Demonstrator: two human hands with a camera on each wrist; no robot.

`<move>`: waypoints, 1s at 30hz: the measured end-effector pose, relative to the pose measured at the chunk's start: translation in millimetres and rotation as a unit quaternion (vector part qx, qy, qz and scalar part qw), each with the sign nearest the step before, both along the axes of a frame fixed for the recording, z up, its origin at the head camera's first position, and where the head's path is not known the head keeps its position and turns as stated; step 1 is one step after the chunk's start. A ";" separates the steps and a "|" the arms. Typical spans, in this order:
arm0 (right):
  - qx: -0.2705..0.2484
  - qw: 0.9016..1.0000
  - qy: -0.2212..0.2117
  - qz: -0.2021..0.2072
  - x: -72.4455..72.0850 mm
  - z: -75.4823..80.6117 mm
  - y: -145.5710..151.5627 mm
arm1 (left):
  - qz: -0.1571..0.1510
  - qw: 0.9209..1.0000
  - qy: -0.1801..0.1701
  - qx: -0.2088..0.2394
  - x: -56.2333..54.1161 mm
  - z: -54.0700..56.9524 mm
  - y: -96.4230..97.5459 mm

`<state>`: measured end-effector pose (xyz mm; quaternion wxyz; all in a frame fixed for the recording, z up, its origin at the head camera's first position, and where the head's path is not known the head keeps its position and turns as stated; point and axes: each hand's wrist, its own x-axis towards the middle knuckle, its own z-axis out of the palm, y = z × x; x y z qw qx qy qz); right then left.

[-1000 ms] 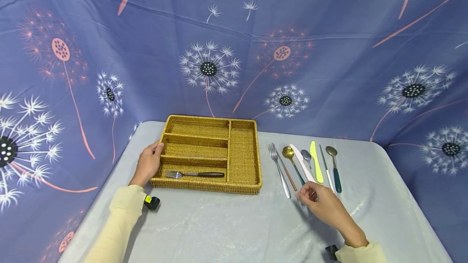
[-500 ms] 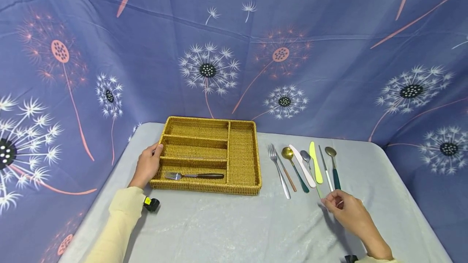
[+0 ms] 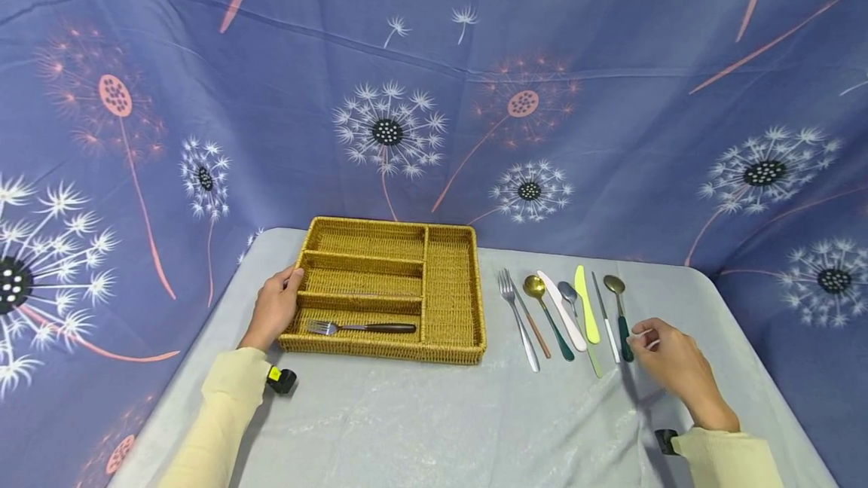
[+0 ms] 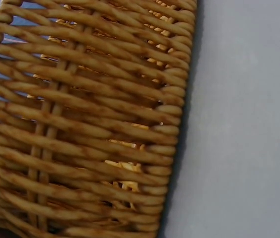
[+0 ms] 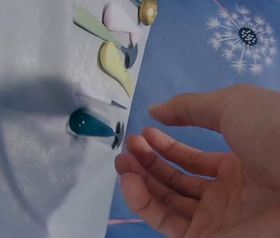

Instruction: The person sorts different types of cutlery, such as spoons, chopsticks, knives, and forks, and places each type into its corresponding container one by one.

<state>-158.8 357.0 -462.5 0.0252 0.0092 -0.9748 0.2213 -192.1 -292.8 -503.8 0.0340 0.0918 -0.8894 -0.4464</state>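
Observation:
My left hand [image 3: 273, 309] grips the left wall of a golden woven cutlery tray [image 3: 383, 349], thumb over the rim. The tray's wicker side [image 4: 90, 119] fills much of the left wrist view. A fork with a dark handle [image 3: 389, 327] lies in the front compartment. My right hand [image 3: 674, 367] is beside the handle end of a spoon with a dark green handle [image 3: 625, 333], last on the right of a cutlery row. In the right wrist view, its thumb and loosely bent fingers [image 5: 179, 166] are apart and hold nothing; the teal handle [image 5: 88, 124] lies beyond them.
Left of that spoon lie a white-handled knife [image 3: 606, 322], a yellow knife [image 3: 586, 303], a small spoon with a light green handle [image 3: 568, 292], a pink knife [image 3: 561, 311], a gold spoon [image 3: 534, 287], a silver fork [image 3: 518, 322] and a slim copper-handled piece [image 3: 536, 327].
My right hand has moved rightward along the row, from the gold spoon and pink knife handles, past the light green handle, to the rightmost spoon. The left hand stays on the tray.

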 end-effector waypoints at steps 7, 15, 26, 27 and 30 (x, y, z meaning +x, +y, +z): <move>-0.005 1.000 -0.023 -0.015 -17.5 -3.9 3.7 | 0.001 1.000 -0.006 0.005 -0.1 0.4 0.6; 0.005 0.996 -0.085 -0.033 -33.4 -13.6 11.0 | 0.003 1.000 -0.012 0.008 -0.1 1.8 1.2; -0.004 0.997 -0.074 -0.027 -41.5 -29.9 12.1 | 0.001 1.000 -0.020 0.013 0.2 4.0 1.5; -0.005 0.997 -0.074 -0.026 -41.9 -30.3 12.7 | 0.000 1.000 -0.021 0.014 0.3 3.9 1.5; -0.009 0.997 -0.074 -0.024 -42.5 -30.7 13.8 | -0.003 1.000 -0.021 0.013 0.5 3.5 1.6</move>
